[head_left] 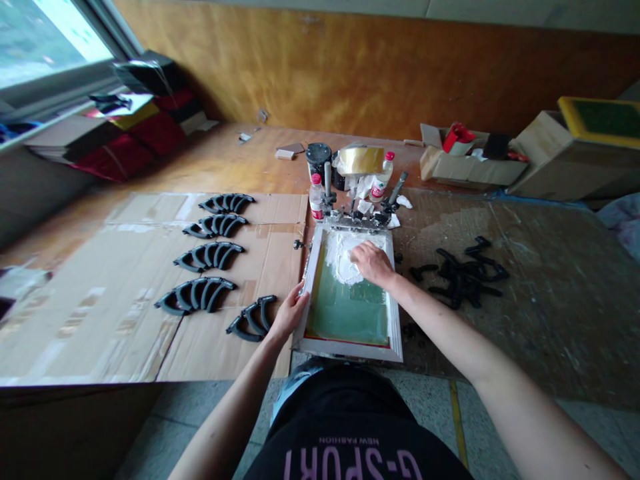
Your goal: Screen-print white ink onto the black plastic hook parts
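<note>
A screen printing frame (397, 327) with a pale metal rim lies in front of me, held at its far end by a hinge clamp (356, 221). Thick white ink (336, 248) is smeared over the far half of its green mesh (345, 317). My left hand (293, 310) grips the frame's left rim, thumb on the near side. Over the ink, my right hand (371, 263) is closed, fingers pointing down; a whitish bit shows at its fingertips, but I cannot make out what it is.
Curved black handle-like parts (197, 297) sit in rows on cardboard (125, 267) at left. More black parts (465, 277) are piled at right. Red-capped bottles (317, 200), a black can (319, 157) and a tape roll (367, 160) stand behind; an open carton (467, 167) is back right.
</note>
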`<state>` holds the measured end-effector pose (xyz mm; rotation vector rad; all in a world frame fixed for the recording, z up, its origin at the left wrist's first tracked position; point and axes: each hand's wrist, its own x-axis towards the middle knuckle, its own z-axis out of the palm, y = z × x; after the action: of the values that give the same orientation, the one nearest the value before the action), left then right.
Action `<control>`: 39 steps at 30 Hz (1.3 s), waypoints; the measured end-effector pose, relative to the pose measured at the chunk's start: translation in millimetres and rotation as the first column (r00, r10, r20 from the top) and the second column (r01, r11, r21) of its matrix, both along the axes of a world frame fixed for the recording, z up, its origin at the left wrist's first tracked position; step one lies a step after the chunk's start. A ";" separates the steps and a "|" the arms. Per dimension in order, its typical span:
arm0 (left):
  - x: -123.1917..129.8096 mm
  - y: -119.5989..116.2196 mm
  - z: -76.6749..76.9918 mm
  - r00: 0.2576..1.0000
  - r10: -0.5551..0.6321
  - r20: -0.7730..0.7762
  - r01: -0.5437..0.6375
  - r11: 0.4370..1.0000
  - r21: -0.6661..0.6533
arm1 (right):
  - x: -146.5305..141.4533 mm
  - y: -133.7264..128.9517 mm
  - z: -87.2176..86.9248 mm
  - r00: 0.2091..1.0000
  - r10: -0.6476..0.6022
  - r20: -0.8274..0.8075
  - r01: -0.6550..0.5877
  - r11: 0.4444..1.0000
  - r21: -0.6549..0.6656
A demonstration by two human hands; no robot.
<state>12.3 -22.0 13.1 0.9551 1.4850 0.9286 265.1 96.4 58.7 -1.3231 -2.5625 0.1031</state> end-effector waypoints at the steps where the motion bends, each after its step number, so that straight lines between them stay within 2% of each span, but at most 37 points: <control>1: 0.0 -0.6 -0.2 1.000 -0.008 -0.007 0.008 1.000 0.005 | 2.7 -11.4 0.7 0.996 0.093 -0.002 -0.093 0.996 -0.002; 4: 0.1 -1.6 0.0 1.000 -0.017 -0.016 0.017 1.000 0.005 | 11.7 -29.2 9.7 0.946 0.323 -0.034 -0.324 0.946 -0.024; 6: 0.2 -1.6 1.6 1.000 -0.006 -0.017 0.006 1.000 -0.001 | 13.9 -26.2 16.3 0.928 0.368 -0.057 -0.370 0.928 -0.044; 8: 0.0 -1.5 3.9 1.000 -0.001 -0.017 0.001 1.000 -0.005 | 11.7 -19.1 17.7 0.945 0.319 -0.068 -0.322 0.946 -0.032; 11: -1.1 -1.6 6.7 1.000 -0.012 0.004 0.012 1.000 -0.007 | 7.1 -19.3 8.3 0.976 0.211 -0.056 -0.208 0.977 0.052; 14: -1.9 -1.8 9.4 1.000 -0.004 0.011 0.005 1.000 -0.021 | 10.3 -31.3 -0.8 0.970 0.237 -0.050 -0.233 0.969 0.081; 17: -2.2 -2.4 19.0 1.000 0.003 0.000 -0.003 0.999 -0.039 | 14.0 -27.6 5.5 0.959 0.259 -0.119 -0.256 0.966 0.040; 20: -3.8 -2.8 42.9 1.000 -0.010 -0.010 0.010 0.999 -0.040 | 7.2 4.1 22.3 0.966 0.132 -0.223 -0.130 0.991 0.020; 23: -6.8 -0.5 77.4 1.000 -0.004 0.024 0.003 1.000 0.011 | 4.8 45.8 39.4 0.966 -0.041 -0.253 0.050 0.998 0.027; 25: -6.9 5.1 99.8 0.997 -0.006 0.073 0.005 1.000 0.025 | 19.0 67.8 47.7 0.952 -0.151 -0.267 0.175 0.982 0.070; 27: -3.4 15.8 118.5 0.990 -0.008 0.142 -0.003 0.997 0.077 | 47.7 80.9 49.7 0.905 -0.261 -0.336 0.318 0.940 0.126; 29: 4.4 31.5 134.2 0.972 0.004 0.235 -0.060 0.971 0.232 | 81.8 83.6 41.6 0.811 -0.389 -0.436 0.481 0.869 0.120; 31: 14.8 50.3 148.5 0.950 0.014 0.311 -0.134 0.920 0.369 | 107.6 75.4 22.1 0.700 -0.524 -0.486 0.607 0.795 0.017; 32: 19.9 59.8 154.9 0.942 0.019 0.335 -0.156 0.908 0.388 | 114.0 67.4 9.1 0.669 -0.569 -0.478 0.626 0.778 -0.051; 33: 24.7 68.3 160.2 0.936 0.024 0.350 -0.165 0.911 0.379 | 115.1 57.4 -5.0 0.674 -0.581 -0.455 0.604 0.789 -0.113; 34: 28.8 75.2 163.5 0.931 0.034 0.363 -0.173 0.918 0.357 | 111.4 45.9 -19.0 0.719 -0.548 -0.428 0.539 0.828 -0.154; 36: 36.1 81.6 161.6 0.910 0.079 0.406 -0.222 0.921 0.319 | 93.3 21.8 -42.1 0.864 -0.345 -0.367 0.307 0.938 -0.161; 38: 43.9 75.4 145.8 0.881 0.137 0.453 -0.280 0.922 0.266 | 68.9 -0.6 -53.0 0.950 -0.151 -0.274 0.126 0.986 -0.107; 39: 48.7 67.6 133.4 0.874 0.148 0.462 -0.265 0.943 0.199 | 56.6 -10.9 -53.0 0.967 -0.115 -0.226 0.100 0.992 -0.076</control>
<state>61.0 45.7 146.5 0.7052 1.1036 1.4222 321.7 85.5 5.7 -1.3821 -2.3072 0.3027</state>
